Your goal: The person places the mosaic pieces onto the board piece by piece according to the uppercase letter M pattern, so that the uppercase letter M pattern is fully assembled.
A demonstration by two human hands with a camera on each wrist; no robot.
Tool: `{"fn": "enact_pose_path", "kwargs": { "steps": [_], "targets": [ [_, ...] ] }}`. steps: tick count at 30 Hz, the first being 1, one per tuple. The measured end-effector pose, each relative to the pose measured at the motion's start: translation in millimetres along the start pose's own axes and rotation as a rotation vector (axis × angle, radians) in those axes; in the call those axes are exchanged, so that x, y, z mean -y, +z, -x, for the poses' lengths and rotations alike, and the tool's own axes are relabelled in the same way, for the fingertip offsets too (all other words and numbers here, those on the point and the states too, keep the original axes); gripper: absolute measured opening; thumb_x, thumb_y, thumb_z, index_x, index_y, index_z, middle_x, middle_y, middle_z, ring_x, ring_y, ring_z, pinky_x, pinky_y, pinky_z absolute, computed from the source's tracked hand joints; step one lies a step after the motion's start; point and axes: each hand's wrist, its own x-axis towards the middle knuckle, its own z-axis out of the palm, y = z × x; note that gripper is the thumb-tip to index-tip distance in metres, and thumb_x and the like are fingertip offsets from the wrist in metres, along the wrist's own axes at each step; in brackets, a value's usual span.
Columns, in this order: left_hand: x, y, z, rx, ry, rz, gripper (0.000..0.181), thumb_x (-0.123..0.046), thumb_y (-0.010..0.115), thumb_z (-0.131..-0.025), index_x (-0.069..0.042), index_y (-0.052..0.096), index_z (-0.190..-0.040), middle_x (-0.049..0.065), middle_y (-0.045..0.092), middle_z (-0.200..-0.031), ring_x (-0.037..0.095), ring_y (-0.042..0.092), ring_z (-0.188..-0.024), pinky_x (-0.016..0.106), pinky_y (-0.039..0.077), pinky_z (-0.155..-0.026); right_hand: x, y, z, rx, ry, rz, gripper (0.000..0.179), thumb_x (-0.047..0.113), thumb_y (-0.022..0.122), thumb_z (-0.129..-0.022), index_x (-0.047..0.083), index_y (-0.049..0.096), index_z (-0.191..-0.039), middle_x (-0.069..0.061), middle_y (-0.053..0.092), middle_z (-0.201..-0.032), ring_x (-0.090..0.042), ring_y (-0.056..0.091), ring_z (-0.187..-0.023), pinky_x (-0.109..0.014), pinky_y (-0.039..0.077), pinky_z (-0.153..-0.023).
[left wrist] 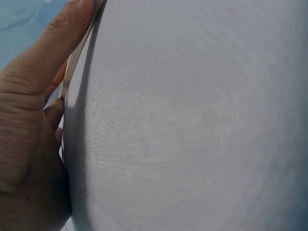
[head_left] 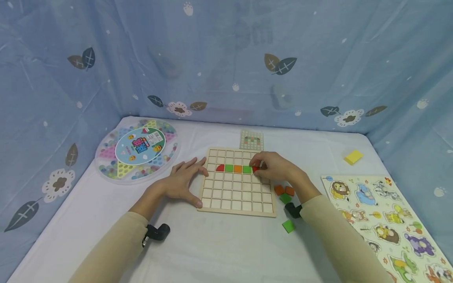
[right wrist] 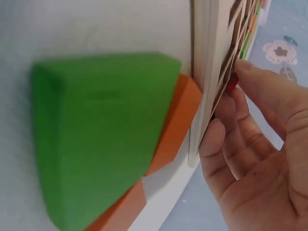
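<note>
A wooden grid board [head_left: 237, 194] lies on the white-covered table. One of its rows holds a red rounded piece [head_left: 220, 168], a green square [head_left: 229, 168], an orange square [head_left: 238, 168] and another green square [head_left: 247, 169]. At that row's right end, my right hand [head_left: 274, 167] pinches a second red piece [right wrist: 232, 83] between thumb and fingertips; its shape is mostly hidden. My left hand [head_left: 182, 182] has its fingers spread, touching the board's left edge. Just behind the board lies a small pattern card [head_left: 251, 140] printed with a coloured design.
Right of the board sit orange blocks [head_left: 278, 190] and a green block [right wrist: 106, 139], with a green square [head_left: 288, 226] nearer the front. A yellow block [head_left: 353, 157] and an animal puzzle board [head_left: 368, 220] are farther right. A round bead game box [head_left: 106, 173] stands left.
</note>
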Motion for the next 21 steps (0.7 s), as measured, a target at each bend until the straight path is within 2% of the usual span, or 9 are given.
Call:
{"fn": "enact_pose_path", "kwargs": {
  "steps": [4,10,21],
  "targets": [
    [0.0,-0.4,0.3,0.003,0.0,0.004,0.091,-0.063,0.093,-0.059,-0.028,0.049,-0.13,0.0,0.009,-0.174,0.032,0.001,-0.16,0.062,-0.001,-0.121,4.7,0.1,0.8,-0.004,-0.019,0.032,0.025,0.01,0.071,-0.096,0.007,0.068,-0.121,-0.007,0.068,-0.108,-0.019,0.064,-0.091,-0.039,0.056,-0.083],
    [-1.3,0.1,0.1,0.001,0.001,-0.002,0.09,-0.062,0.093,-0.059,-0.028,0.049,-0.13,0.001,0.009,-0.174,0.033,0.001,-0.16,0.062,0.0,-0.121,5.1,0.2,1.2,-0.02,-0.015,0.054,0.026,0.01,0.071,-0.096,0.006,0.067,-0.122,-0.007,0.068,-0.108,-0.021,0.065,-0.093,-0.04,0.056,-0.085],
    [0.6,1.0,-0.5,0.002,0.003,-0.012,0.09,-0.064,0.093,-0.059,-0.028,0.049,-0.13,0.0,0.008,-0.174,0.033,0.001,-0.16,0.062,0.002,-0.121,4.6,2.1,7.7,-0.008,0.017,0.047,0.028,0.013,0.07,-0.097,0.01,0.066,-0.125,-0.005,0.069,-0.111,-0.018,0.067,-0.094,-0.038,0.056,-0.085]
  ]
}}
